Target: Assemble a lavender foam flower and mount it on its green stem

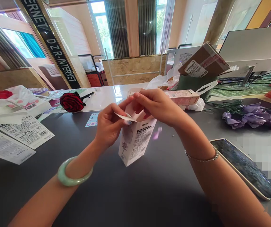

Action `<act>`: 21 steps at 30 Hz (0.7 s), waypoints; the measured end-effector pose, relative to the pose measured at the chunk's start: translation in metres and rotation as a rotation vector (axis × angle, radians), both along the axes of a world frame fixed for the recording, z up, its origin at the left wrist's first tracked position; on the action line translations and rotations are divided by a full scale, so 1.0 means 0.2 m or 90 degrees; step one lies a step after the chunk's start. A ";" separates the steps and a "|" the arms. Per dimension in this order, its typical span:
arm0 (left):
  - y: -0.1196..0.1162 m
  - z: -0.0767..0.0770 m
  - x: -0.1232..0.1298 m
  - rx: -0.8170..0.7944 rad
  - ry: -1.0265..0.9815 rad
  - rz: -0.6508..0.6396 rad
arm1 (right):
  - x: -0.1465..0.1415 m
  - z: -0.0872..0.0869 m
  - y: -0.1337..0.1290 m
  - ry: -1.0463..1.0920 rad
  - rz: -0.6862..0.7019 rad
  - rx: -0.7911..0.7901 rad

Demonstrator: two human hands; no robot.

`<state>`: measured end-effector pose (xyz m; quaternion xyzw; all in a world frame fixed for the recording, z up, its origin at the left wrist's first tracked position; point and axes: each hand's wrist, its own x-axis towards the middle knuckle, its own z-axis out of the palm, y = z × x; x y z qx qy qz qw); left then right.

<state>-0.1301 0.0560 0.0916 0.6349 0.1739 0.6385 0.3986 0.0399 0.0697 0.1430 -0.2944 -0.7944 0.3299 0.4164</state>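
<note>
A small white cardboard box point(139, 142) with printed text and a purple tree drawing stands upright on the dark table, its top open. My left hand point(109, 124) pinches a top flap point(125, 117) on the box's left side between thumb and fingers. Over the opening is my right hand point(158, 105), with its fingers curled in at the rim and its thumb near my left fingertips. What lies between those right fingers is hidden. A small blurred purple piece point(157, 133) shows just right of the box.
Flattened white packaging point(26, 129) lies left. A dark red crocheted rose point(71, 101) and a small printed card point(92, 120) are behind. To the right are purple flowers point(253, 116), a phone point(241, 167), a pink box point(182, 96) and a brown carton point(204, 61) in a dark bin.
</note>
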 end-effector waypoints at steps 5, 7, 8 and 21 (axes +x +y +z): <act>0.01 -0.01 -0.01 0.002 0.000 0.009 | 0.03 0.02 0.00 0.045 0.058 -0.060; 0.01 -0.01 -0.01 0.007 0.000 0.015 | 0.06 0.03 -0.01 0.043 0.126 -0.078; 0.01 -0.01 -0.01 0.010 0.000 0.016 | 0.07 0.04 -0.02 0.037 0.170 -0.088; 0.04 -0.02 -0.03 0.014 0.014 0.055 | 0.20 0.07 -0.09 -0.329 -0.261 0.108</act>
